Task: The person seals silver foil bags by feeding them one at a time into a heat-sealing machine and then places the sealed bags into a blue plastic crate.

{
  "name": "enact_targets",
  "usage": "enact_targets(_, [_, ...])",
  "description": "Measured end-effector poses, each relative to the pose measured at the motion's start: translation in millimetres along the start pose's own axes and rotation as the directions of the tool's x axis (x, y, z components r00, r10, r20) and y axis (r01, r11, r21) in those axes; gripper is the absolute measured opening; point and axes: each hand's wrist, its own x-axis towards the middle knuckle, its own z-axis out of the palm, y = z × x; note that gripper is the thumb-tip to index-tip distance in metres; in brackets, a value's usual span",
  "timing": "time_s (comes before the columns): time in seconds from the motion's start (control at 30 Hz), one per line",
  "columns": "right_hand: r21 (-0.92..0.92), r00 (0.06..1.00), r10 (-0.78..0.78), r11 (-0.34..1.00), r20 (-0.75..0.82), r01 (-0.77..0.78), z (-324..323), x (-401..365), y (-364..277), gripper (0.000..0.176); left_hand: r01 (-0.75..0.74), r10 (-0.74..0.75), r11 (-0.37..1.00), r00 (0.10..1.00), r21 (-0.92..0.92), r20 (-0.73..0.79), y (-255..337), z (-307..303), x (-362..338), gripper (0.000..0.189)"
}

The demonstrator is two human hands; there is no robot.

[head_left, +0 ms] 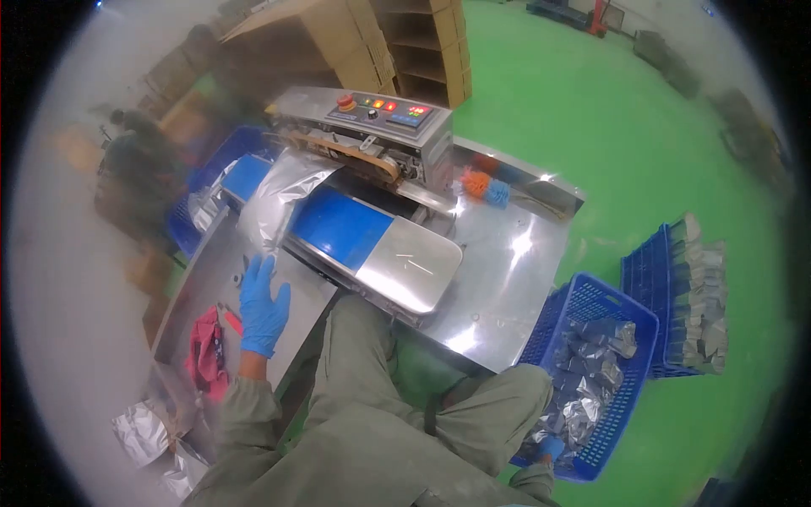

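Observation:
My left hand [263, 314], in a blue glove, is open with fingers stretched out and thumb apart. Its fingertips are right at the lower end of a silver foil pouch [279, 196], which lies on the blue conveyor belt [342, 226] with its upper edge at the band sealer [363, 127]. Low on the right, my gloved right hand [551, 448] reaches in among the silver foil pouches [583, 384] in a blue plastic basket [610, 302]. Its fingers are mostly hidden there, so I cannot tell whether they grip a pouch.
An orange and blue brush [486, 188] lies on the steel table [507, 262]. Red cloth [205, 351] rests at the left. Another blue crate [649, 275] with upright pouches stands on the green floor. Behind the sealer are cardboard boxes [338, 38]; a blurred person [139, 156] is at far left.

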Motion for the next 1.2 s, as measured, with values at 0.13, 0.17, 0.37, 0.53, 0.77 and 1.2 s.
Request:
enact_targets(0.13, [0.295,0.989,0.142,0.948,-0.049,-0.122,-189,-19,-13,0.015,-0.065,0.063,0.997,0.996,-0.047,-0.056,-1,3,-3,0.041])
enact_targets(0.17, [0.115,0.961,0.086,0.992,-0.264,-0.058,-194,-14,-5,0.014,-0.060,0.057,0.997,0.996,-0.053,-0.069,2,0,-2,0.041])
enact_targets(0.37, [0.987,0.870,0.477,-0.025,-0.126,0.157,-382,-55,35,0.012,-0.217,0.224,0.885,0.974,-0.412,-0.033,61,-11,-6,0.035])
enact_targets(0.53, [0.661,0.570,0.350,0.514,-0.743,0.546,-585,-130,-10,0.022,-0.249,0.574,0.580,0.801,-0.776,0.171,147,27,-29,0.032])
enact_targets(0.77, [0.673,0.891,0.327,-0.584,-0.316,0.453,-690,-129,-59,0.040,-0.283,0.824,0.237,0.566,-0.929,0.038,254,63,-40,0.084])
enact_targets(1.2, [0.639,0.986,-0.134,-0.768,-0.097,-0.042,-718,-56,-176,0.026,0.012,0.417,0.467,0.879,-0.884,0.232,210,119,-65,0.071])
